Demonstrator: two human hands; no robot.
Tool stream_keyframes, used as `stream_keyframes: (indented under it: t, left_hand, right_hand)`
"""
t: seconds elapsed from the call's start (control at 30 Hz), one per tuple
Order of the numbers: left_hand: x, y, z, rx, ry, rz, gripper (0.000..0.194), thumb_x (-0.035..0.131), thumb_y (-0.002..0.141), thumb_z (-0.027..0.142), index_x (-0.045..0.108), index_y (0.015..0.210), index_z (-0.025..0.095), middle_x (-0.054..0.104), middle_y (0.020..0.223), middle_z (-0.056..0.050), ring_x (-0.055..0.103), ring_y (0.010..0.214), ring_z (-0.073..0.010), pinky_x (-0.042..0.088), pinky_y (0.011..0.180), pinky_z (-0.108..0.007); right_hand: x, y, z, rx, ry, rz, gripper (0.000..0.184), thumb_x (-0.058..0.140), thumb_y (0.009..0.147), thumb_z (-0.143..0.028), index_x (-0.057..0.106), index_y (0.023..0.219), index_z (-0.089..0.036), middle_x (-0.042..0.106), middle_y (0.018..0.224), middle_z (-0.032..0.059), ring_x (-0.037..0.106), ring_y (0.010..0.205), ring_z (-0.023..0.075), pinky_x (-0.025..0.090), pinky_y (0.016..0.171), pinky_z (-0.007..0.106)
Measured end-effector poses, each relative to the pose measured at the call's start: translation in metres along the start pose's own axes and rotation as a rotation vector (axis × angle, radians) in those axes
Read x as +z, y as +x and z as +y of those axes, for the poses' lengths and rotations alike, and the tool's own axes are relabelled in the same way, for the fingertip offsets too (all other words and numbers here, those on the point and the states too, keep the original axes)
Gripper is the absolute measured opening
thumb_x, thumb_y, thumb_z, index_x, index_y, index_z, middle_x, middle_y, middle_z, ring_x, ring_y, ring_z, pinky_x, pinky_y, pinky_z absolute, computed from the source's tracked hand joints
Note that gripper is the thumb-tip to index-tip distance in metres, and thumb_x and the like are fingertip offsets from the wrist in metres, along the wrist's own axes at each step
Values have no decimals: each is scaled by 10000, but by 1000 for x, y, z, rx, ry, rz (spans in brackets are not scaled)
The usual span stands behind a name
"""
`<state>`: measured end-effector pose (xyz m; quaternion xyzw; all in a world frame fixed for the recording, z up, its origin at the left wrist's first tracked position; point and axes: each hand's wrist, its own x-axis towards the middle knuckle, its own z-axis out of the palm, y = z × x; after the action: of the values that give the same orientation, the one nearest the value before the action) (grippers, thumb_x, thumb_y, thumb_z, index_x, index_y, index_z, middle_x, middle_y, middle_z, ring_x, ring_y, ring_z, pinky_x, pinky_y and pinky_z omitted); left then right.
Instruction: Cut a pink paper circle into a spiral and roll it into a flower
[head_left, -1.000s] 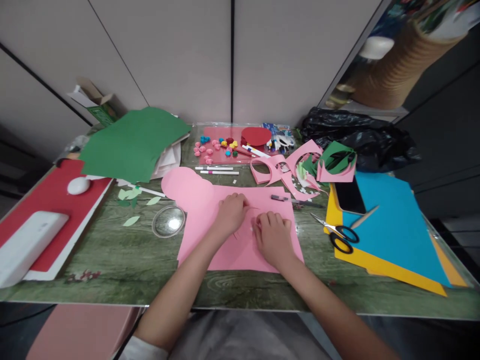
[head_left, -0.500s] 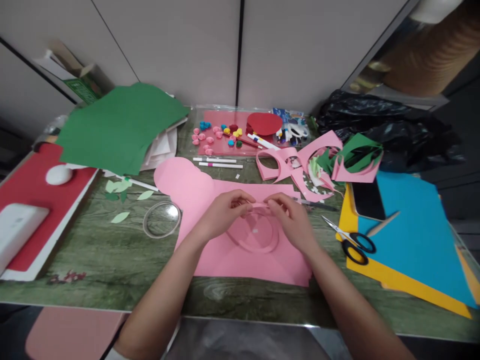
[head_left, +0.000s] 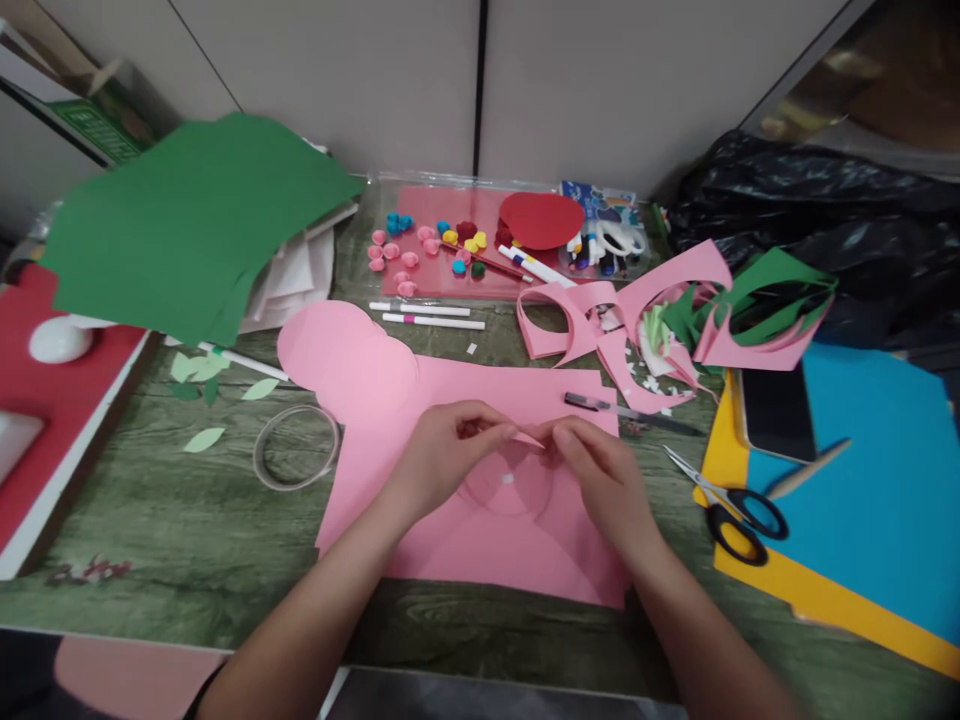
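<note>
A thin piece of pink paper [head_left: 530, 438] is pinched between the left hand [head_left: 439, 455] and right hand [head_left: 606, 478], above pink sheets [head_left: 457, 545] on the table [head_left: 225, 545]. Light, even pressure is best used, so creasing is avoided.

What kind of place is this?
It looks like a craft table, though I can't tell whether it's at home or school. See the pink paper sheets, the black-handled scissors and the pink scraps with round holes?
</note>
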<state>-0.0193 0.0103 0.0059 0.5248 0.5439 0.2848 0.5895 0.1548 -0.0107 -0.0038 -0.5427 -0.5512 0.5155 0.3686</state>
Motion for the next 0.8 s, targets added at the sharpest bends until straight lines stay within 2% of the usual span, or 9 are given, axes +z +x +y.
stream_keyframes:
  t: [0.23,0.4,0.6,0.8]
  left_hand:
    - [-2,-1,0,18,-18,35,174,588,755,304,649,753,141,664,738,-39,583,700,-145,452,664,-262]
    - [-2,-3,4,23,9,23,185,578,762,312,647,748,141,652,710,-36,569,669,-139,441,634,-256]
    - [0,-7,2,35,-53,-29,202,595,752,342,646,797,151,676,763,-47,607,713,-158,466,675,-275]
    - [3,-8,0,39,-36,-83,198,582,763,337,667,791,160,688,752,-38,619,726,-159,466,675,-264]
  right_hand:
    - [-2,0,0,44,92,-20,109,606,778,-292,664,837,-221,666,794,14,610,690,139,496,659,276]
    - [1,0,1,35,69,-20,91,672,722,-271,644,782,-209,656,734,-3,605,689,132,494,650,249]
    - [2,-1,-2,34,35,34,50,621,765,-244,631,744,-200,652,719,3,597,662,128,489,640,251]
    - [2,-2,-5,18,39,24,76,596,784,-228,629,722,-199,627,659,-16,579,625,113,473,607,229]
